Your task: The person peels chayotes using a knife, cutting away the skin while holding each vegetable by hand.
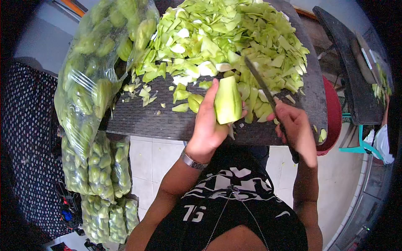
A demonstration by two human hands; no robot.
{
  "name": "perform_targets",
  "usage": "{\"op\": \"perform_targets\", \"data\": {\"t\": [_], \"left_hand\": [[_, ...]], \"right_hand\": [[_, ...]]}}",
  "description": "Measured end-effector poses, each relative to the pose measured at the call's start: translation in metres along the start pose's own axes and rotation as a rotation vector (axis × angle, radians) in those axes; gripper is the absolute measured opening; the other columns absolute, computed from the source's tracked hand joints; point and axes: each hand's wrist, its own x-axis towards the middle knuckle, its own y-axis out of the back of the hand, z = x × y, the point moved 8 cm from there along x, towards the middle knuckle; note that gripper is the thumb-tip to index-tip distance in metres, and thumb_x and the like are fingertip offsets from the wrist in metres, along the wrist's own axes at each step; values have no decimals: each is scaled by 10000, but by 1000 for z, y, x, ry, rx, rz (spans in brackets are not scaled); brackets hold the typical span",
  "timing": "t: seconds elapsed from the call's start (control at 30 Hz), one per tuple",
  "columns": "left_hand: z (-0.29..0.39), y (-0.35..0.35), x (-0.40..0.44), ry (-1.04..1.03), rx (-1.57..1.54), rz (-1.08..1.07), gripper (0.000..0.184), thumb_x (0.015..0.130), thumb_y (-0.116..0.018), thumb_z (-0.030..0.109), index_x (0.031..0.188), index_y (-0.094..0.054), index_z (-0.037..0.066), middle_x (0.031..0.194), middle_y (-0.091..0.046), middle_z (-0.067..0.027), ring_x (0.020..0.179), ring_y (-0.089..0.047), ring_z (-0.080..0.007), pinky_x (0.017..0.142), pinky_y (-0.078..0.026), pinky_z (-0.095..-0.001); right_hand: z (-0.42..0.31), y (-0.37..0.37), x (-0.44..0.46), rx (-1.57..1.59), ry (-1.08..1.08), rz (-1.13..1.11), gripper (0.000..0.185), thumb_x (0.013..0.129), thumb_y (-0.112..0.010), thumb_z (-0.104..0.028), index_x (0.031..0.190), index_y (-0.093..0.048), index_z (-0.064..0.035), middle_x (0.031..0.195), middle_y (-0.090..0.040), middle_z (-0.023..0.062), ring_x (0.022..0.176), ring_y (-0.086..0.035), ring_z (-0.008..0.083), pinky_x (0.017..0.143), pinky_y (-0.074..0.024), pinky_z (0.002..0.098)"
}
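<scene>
My left hand [206, 124], with a metal watch on the wrist, is closed around a pale green chayote [228, 102] above the near edge of the table. The chayote stands roughly upright, with its upper end cut flat. To its right, my right hand [295, 127] grips a knife [260, 79] by its dark handle. The long dark blade points up and left, apart from the chayote. Beyond both hands spreads a large heap of green chayote peelings [234, 35], with paler pieces among them. A few loose pieces [181, 93] lie left of my left hand.
A big clear plastic bag of chayotes [79, 90] leans over the left side of the dark woven-textured table [146, 119]. Several smaller filled bags [99, 167] are stacked below it. At right are a red stool [332, 113], a second dark table [351, 75] and part of another person.
</scene>
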Motion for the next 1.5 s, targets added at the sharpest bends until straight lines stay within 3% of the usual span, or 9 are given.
{"op": "perform_targets", "data": {"t": [0.1, 0.17, 0.67, 0.73, 0.8, 0.93, 1.03, 1.2, 1.5], "left_hand": [[-7, 1, 4, 16, 52, 9, 501, 1008, -560, 540, 1241, -615, 99, 1055, -697, -114, 896, -687, -276, 792, -582, -430], [-18, 8, 13, 14, -27, -42, 506, 998, -568, 546, 1239, -615, 103, 1037, -701, -112, 880, -690, -271, 781, -581, -415], [-12, -2, -2, -96, 19, -71, 499, 1004, -540, 514, 1305, -605, 121, 1057, -710, -124, 918, -702, -271, 708, -583, -401], [-10, 0, -15, -196, 39, -60, 506, 1013, -518, 515, 1310, -595, 112, 1056, -707, -124, 898, -702, -277, 627, -574, -394], [-16, -9, -12, 26, 134, -149, 484, 1033, -493, 491, 1268, -583, 78, 1023, -697, -119, 748, -689, -273, 510, -503, -334], [-13, -19, -15, 76, 127, -56, 509, 1037, -475, 515, 1283, -591, 84, 993, -703, -117, 645, -668, -290, 462, -476, -288], [-6, -15, -6, 26, 108, 2, 496, 1042, -486, 497, 1277, -595, 74, 998, -703, -114, 693, -695, -298, 486, -519, -319], [-14, -8, -3, 6, 74, -81, 482, 1017, -529, 515, 1281, -602, 117, 984, -706, -53, 730, -694, -189, 525, -544, -299], [-22, -2, -3, 153, 86, -157, 496, 1005, -526, 511, 1290, -605, 113, 969, -698, -60, 697, -680, -218, 425, -463, -290]], "right_hand": [[-45, -23, -22, -252, 320, 131, 332, 957, -696, -205, 1253, -685, -55, 967, -727, 109, 839, -714, 260, 764, -579, 384], [-68, -43, -40, -532, 667, 153, 437, 919, -737, -246, 1329, -668, -112, 1003, -703, 124, 816, -709, 286, 723, -581, 392], [-57, -52, -37, -646, 828, 165, 529, 838, -802, -309, 1337, -673, -192, 1069, -686, 112, 778, -696, 303, 660, -581, 400], [-54, -40, -30, -616, 750, 216, 502, 813, -810, -195, 1297, -697, -128, 1051, -714, 144, 819, -709, 318, 707, -579, 391], [-50, -19, -20, -503, 808, 312, 389, 885, -761, -123, 1266, -709, -65, 1000, -746, 136, 737, -701, 245, 696, -569, 342], [0, 15, 11, 31, -35, 33, 322, 1047, -605, -217, 1302, -684, -38, 835, -715, 25, 641, -574, 54, 564, -478, 244], [-7, 16, 2, 203, -66, 117, 332, 1063, -576, -234, 1306, -679, -33, 819, -685, -15, 609, -527, 14, 532, -421, 215], [-66, -37, -41, -537, 791, 115, 431, 880, -764, -172, 1289, -683, -63, 1011, -709, 114, 746, -682, 238, 652, -553, 347], [-62, -36, -36, -689, 802, 94, 540, 783, -829, -213, 1301, -689, -149, 1105, -692, 123, 855, -708, 302, 719, -579, 395]]}}
